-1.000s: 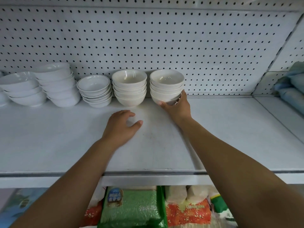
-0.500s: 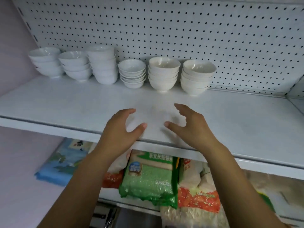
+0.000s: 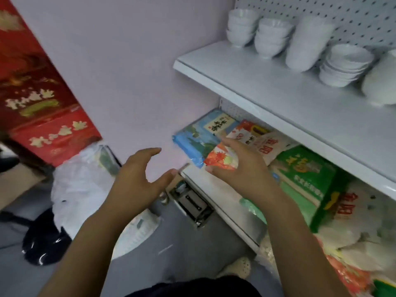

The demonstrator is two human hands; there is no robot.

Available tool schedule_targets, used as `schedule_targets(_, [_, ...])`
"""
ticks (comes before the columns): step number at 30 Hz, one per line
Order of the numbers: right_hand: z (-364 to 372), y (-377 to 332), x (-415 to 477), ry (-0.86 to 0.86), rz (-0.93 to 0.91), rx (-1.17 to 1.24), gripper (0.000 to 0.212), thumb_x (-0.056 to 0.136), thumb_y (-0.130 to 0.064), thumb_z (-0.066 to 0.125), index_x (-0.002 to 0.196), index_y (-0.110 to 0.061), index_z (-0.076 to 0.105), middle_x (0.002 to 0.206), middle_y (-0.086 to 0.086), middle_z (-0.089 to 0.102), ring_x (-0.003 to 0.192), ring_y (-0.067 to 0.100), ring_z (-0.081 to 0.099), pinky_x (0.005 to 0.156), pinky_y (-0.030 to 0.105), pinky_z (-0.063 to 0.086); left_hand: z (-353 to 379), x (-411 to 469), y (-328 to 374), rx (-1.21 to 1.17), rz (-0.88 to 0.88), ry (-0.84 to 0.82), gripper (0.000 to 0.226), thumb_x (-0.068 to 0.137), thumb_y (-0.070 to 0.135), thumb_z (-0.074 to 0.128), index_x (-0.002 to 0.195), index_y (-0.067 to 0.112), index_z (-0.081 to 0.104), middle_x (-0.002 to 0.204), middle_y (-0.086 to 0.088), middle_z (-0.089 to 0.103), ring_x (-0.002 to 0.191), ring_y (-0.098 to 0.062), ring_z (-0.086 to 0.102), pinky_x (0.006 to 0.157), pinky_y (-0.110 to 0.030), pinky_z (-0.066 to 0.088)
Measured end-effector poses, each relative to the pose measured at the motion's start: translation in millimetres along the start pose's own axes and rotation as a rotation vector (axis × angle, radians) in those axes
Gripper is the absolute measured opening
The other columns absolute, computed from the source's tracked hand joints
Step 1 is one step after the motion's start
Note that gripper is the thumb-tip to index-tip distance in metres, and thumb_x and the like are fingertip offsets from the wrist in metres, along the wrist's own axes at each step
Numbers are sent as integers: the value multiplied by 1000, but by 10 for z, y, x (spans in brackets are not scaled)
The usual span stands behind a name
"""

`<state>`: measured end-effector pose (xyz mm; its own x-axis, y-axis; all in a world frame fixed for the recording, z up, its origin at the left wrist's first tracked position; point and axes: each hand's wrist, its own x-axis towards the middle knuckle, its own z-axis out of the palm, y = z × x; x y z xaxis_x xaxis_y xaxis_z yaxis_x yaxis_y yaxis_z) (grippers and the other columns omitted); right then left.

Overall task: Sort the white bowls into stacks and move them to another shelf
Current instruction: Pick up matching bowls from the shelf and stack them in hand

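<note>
Your left hand (image 3: 137, 181) hangs in the lower middle of the frame, fingers loosely spread, thumb apart, holding nothing. Your right hand (image 3: 242, 168) faces it just to the right, also spread and empty. Its fingertips are in front of an orange packet (image 3: 222, 160) on the lower shelf, and I cannot tell whether they touch it.

The white bowls (image 3: 272, 37) stand in stacks at the upper right of the frame, along the back of the upper shelf (image 3: 267, 86) against the pegboard (image 3: 353, 22). They are well apart from both hands.

The main danger is the front lip of that shelf, which runs diagonally above your right hand. Lift straight up and your knuckles or forearm will likely catch it. The stacks also sit close together in a row, so fingers wrapped round one may nudge its neighbour. The third stack looks tallest and would be the first to tip. The picture is smeared there, and the farthest-right stack is cut off by the frame, so judge neither from here.

For room, you have the bare board in front of the bowls, wide enough to slide a stack forward before lifting. At lower left the floor holds a white plastic bag (image 3: 81, 179) and a dark bag (image 3: 42, 243), so step back with care.
</note>
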<state>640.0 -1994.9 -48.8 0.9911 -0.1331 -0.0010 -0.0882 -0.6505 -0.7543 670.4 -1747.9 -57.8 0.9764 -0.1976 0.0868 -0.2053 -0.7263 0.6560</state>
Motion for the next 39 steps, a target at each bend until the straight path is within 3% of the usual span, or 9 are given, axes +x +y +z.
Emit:
schedule_targets(3, [551, -357, -26, -127, -62, 21, 76, 81, -45, 84, 146, -30, 50, 138, -13, 55, 118, -7, 52, 104, 11, 38, -379, -422, -460, 21, -140, 62, 68, 87, 54, 72, 147, 29, 51, 152, 10, 51, 129, -10, 50, 101, -21, 31])
schedule_targets(6, [1019, -715, -51, -285, -115, 45, 79, 81, -45, 84, 150, -33, 47, 140, -18, 53, 110, -22, 52, 102, 6, 37, -700, -799, -808, 39, -259, 138, 69, 87, 53, 73, 147, 25, 52, 151, 7, 53, 136, -16, 50, 105, -24, 34])
schedule_targets(8, [1344, -977, -65, -380, -165, 43, 82, 78, -50, 83, 149, -36, 46, 141, -16, 57, 123, -4, 55, 111, 23, 41, -895, -1079, -1039, 22, -359, 186, 70, 87, 55, 72, 148, 27, 51, 143, 5, 59, 126, -22, 58, 103, -32, 44])
schedule_targets(10, [1672, -1270, -86, -474, -240, 19, 80, 79, -49, 84, 148, -37, 47, 133, -25, 51, 117, -7, 48, 102, 16, 41, -1067, -1365, -1266, 8, -455, 257, 71, 87, 59, 71, 147, 29, 51, 136, 6, 61, 121, -19, 60, 102, -36, 50])
schedule_targets(16, [2598, -2025, -135, -749, -460, -49, 80, 82, -51, 81, 151, -35, 44, 155, -17, 44, 138, 3, 41, 118, 33, 36, -1486, -2054, -1735, 49, -705, 482, 66, 88, 51, 74, 145, 24, 55, 144, 10, 56, 130, -8, 51, 97, -21, 34])
schedule_targets(23, [3720, -2934, -168, -1026, -656, -64, 77, 81, -47, 83, 148, -33, 49, 144, -18, 50, 119, -10, 40, 86, -5, 29, -2032, -2585, -2242, 39, -972, 672, 64, 88, 56, 70, 144, 28, 54, 147, 12, 53, 135, -8, 48, 100, -22, 32])
schedule_targets(28, [4458, -3709, -157, -1149, -806, -60, 77, 82, -46, 82, 149, -31, 49, 148, -11, 51, 136, 4, 44, 103, 16, 33, -2495, -2726, -2641, 51, -1110, 786, 65, 88, 57, 68, 145, 28, 53, 148, 10, 54, 132, -8, 48, 100, -22, 34])
schedule_targets(36, [5559, -4696, -539, -1363, -1091, -189, 79, 84, -50, 79, 152, -34, 42, 154, -12, 45, 142, 7, 39, 96, 14, 26, -3036, -3166, -3159, 91, -1309, 1029, 62, 91, 51, 70, 144, 24, 54, 145, 9, 54, 135, -13, 48, 102, -22, 31])
schedule_targets(39, [5933, -4964, -966, -1485, -1151, -192, 79, 84, -48, 80, 152, -34, 43, 154, -11, 46, 140, 6, 40, 81, -2, 30, -3083, -3570, -3220, 97, -1419, 1084, 63, 90, 49, 72, 144, 22, 54, 146, 5, 55, 135, -17, 50, 102, -22, 32])
